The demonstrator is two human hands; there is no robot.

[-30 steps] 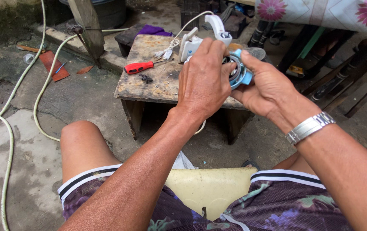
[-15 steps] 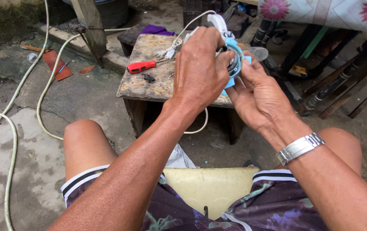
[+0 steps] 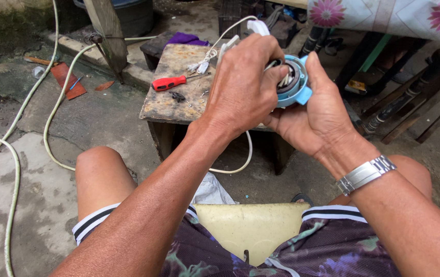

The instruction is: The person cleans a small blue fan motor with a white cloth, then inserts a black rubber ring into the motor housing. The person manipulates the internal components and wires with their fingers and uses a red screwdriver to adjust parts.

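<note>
My right hand (image 3: 318,119) cups a round light-blue housing (image 3: 294,84) with a dark ring and metal parts inside, held up in front of me. My left hand (image 3: 242,88) is closed over its left side, fingers pinching at the white wires that come out of it. A white cable with a white plug (image 3: 257,25) loops up behind my left hand and down under the stool. A metal watch (image 3: 365,174) sits on my right wrist.
A small worn wooden stool (image 3: 176,100) stands ahead with a red-handled screwdriver (image 3: 170,82), small screws and a white connector on top. White hoses (image 3: 50,118) run over the concrete floor at left. A flowered cloth (image 3: 389,15) covers a table at top right, rods leaning under it.
Both hands have turned the blue housing so its open face points toward me. My left hand's fingers have shifted on the wires.
</note>
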